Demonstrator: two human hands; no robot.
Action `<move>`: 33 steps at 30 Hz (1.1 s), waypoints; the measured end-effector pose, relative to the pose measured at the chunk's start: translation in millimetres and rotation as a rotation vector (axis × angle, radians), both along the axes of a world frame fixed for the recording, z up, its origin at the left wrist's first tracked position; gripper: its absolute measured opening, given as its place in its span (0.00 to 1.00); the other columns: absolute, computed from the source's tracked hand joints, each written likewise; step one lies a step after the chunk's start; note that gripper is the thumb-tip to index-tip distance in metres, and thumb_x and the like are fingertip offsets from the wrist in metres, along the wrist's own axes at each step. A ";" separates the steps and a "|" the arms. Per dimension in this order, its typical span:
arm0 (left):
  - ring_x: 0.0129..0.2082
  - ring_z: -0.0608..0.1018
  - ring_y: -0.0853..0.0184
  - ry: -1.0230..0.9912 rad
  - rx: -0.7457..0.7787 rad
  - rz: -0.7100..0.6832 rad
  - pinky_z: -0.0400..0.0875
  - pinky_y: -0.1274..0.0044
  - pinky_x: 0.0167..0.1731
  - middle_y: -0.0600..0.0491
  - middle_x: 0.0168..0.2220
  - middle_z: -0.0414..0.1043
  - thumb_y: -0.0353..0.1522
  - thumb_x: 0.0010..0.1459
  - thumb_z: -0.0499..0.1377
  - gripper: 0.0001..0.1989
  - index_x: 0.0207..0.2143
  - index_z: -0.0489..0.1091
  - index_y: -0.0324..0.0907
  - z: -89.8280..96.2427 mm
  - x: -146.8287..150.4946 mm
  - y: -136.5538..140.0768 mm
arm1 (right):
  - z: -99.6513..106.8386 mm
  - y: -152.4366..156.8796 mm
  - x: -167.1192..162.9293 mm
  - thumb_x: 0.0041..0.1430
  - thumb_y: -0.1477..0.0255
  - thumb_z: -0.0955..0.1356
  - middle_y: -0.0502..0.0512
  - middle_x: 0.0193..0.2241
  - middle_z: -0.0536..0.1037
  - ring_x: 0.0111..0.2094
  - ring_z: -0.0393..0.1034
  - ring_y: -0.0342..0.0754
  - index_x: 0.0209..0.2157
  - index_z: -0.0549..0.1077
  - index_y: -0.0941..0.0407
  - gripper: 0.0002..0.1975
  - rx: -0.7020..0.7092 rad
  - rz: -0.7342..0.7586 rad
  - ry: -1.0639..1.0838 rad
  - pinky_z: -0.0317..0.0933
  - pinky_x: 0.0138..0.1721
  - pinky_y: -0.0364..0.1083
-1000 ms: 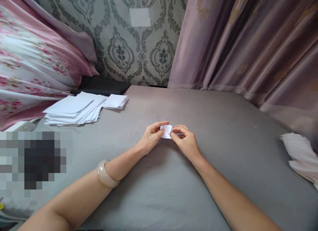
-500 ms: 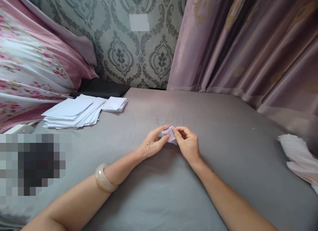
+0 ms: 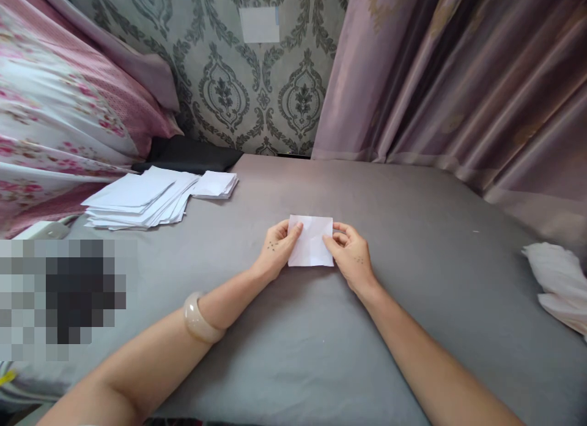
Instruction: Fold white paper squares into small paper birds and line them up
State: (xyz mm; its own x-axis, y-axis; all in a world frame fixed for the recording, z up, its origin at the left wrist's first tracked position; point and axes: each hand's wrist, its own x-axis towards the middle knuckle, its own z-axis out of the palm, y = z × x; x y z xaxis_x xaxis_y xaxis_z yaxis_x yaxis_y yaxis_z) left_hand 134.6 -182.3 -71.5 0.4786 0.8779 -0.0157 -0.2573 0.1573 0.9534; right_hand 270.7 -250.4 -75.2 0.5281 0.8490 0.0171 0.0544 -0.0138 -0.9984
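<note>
A small square sheet of white paper [image 3: 312, 246] with faint creases is held flat just over the grey cloth. My left hand [image 3: 277, 249] pinches its left side, thumb on top and fingers beneath. At the right edge, my right hand [image 3: 351, 249] grips it between thumb and curled fingers. The fingertips under the sheet are hidden. A pale bangle [image 3: 202, 319] circles my left wrist.
A large stack of white paper [image 3: 132, 200] lies at the back left, beside a smaller stack of squares [image 3: 215, 184]. Crumpled white cloth [image 3: 557, 279] sits at the right edge. Patterned wall and curtains [image 3: 403, 77] border the grey surface [image 3: 413, 218].
The paper, folded and bunched between my fingers before, is now spread into a flat square. My hands have moved slightly apart, and the view has shifted a little.
</note>
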 end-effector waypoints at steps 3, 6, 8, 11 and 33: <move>0.29 0.77 0.65 -0.030 -0.139 -0.078 0.71 0.74 0.33 0.49 0.32 0.76 0.39 0.44 0.70 0.19 0.35 0.74 0.36 -2.1 1.0 1.6 | 2.7 0.7 3.3 0.46 0.63 0.72 0.55 0.30 0.78 0.29 0.73 0.48 0.45 0.67 0.58 0.25 0.015 0.028 0.060 0.66 0.30 0.46; 0.31 0.78 0.62 -0.019 -0.260 -0.019 0.73 0.72 0.34 0.47 0.33 0.77 0.33 0.36 0.73 0.22 0.35 0.73 0.36 -2.1 2.0 3.5 | 3.7 -0.8 2.5 0.45 0.65 0.73 0.52 0.29 0.78 0.28 0.73 0.47 0.49 0.64 0.57 0.29 -0.020 0.092 0.055 0.65 0.29 0.45; 0.30 0.78 0.62 -0.016 -0.308 0.023 0.73 0.71 0.34 0.46 0.34 0.77 0.33 0.36 0.72 0.22 0.35 0.73 0.35 -1.3 1.1 5.2 | 2.5 -1.8 3.1 0.46 0.66 0.72 0.51 0.28 0.78 0.27 0.73 0.46 0.50 0.63 0.57 0.30 -0.065 0.108 0.034 0.65 0.30 0.44; 0.29 0.78 0.64 -0.010 -0.296 0.043 0.73 0.73 0.33 0.46 0.32 0.77 0.35 0.40 0.70 0.20 0.35 0.72 0.34 0.2 -2.3 8.2 | -2.3 -1.6 7.6 0.48 0.67 0.71 0.52 0.30 0.79 0.29 0.73 0.45 0.49 0.63 0.56 0.27 -0.081 0.101 0.008 0.66 0.33 0.45; 0.52 0.67 0.56 0.783 1.115 0.338 0.60 0.64 0.52 0.43 0.51 0.69 0.35 0.57 0.59 0.15 0.47 0.67 0.40 -4.1 -16.4 37.6 | -13.2 -5.8 14.8 0.52 0.81 0.62 0.58 0.39 0.72 0.44 0.67 0.52 0.42 0.76 0.56 0.18 -0.055 0.220 -1.025 0.64 0.47 0.50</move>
State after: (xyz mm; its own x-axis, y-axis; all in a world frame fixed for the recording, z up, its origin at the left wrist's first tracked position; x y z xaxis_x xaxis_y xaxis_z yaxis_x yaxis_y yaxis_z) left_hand 118.3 -144.6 -75.6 0.4363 0.6747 0.5954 0.5191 -0.7292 0.4459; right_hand 285.6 -256.2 -88.4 0.1164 0.9378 0.3270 0.8803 0.0550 -0.4712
